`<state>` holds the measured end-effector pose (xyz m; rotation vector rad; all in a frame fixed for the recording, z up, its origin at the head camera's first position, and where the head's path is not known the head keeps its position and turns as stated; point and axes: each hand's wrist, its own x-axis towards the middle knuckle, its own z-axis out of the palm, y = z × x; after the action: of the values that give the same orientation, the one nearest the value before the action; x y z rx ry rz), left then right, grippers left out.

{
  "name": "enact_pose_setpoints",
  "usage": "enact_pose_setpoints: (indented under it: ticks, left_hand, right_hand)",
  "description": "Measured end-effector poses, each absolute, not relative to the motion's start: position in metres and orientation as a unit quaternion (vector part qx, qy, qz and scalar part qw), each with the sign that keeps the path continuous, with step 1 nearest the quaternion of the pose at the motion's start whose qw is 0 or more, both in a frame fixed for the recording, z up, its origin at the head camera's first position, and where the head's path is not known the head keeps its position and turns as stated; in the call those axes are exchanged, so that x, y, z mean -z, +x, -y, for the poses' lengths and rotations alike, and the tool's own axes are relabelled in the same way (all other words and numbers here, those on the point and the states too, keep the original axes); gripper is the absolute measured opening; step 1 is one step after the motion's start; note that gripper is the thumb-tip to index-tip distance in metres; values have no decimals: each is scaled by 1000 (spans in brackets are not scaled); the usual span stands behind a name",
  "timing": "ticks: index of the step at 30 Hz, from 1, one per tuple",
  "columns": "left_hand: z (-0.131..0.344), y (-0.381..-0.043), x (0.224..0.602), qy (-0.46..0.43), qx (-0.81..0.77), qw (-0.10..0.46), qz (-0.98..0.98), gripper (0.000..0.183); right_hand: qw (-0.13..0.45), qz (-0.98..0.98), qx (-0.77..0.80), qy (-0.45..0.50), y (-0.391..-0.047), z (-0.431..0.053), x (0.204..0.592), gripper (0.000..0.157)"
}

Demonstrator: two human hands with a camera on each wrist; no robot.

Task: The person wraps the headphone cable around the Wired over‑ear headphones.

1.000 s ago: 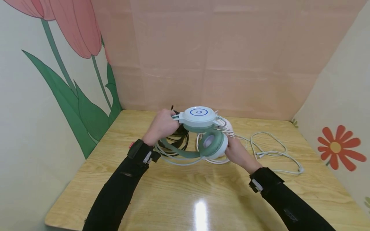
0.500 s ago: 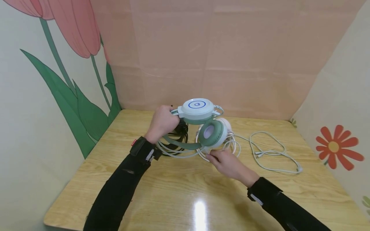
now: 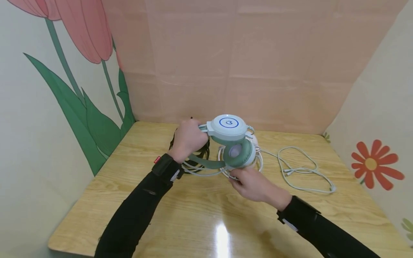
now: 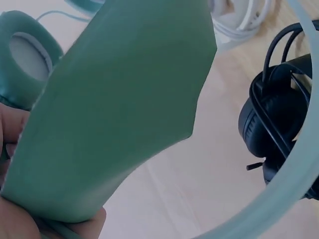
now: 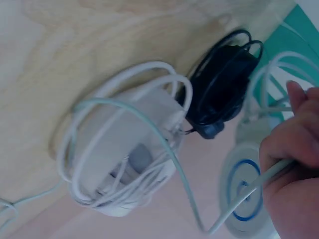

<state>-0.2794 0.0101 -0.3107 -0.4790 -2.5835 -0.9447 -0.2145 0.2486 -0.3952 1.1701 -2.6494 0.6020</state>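
My left hand (image 3: 189, 139) grips the headband of white-and-green headphones (image 3: 228, 127), holding them up over the table. In the left wrist view the green headband padding (image 4: 124, 99) fills the middle, with fingers curled round its lower end. My right hand (image 3: 256, 184) is just under the lower ear cup (image 3: 239, 153). The right wrist view shows that hand curled round the pale green headphone cable (image 5: 249, 193). Behind and below are white headphones (image 5: 112, 129) wrapped in their cable and black headphones (image 4: 274, 119) with a black cable, partly hidden in the head view.
The pale green cable runs to the right across the wooden table (image 3: 180, 215) and lies in a loose loop, its end piece (image 3: 332, 188) near the right side. A pinkish sheet (image 3: 258, 64) hangs behind the table; painted walls stand on both sides.
My right hand has moved from beside the lower ear cup down and left to beneath it, now on the cable. My left hand has shifted slightly right with the headphones.
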Motion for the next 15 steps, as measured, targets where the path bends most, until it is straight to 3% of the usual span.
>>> enact_pose_setpoints:
  ticks: [8,15]
  left_hand:
    - [-25,-271,319,-189,220,218,932,33]
    - [-31,-269,326,-201,153,255,933,39]
  right_hand:
    - [16,898,-239,369,-213,-235,368,35]
    - [-99,880,-347,310,-208,-241,345,28]
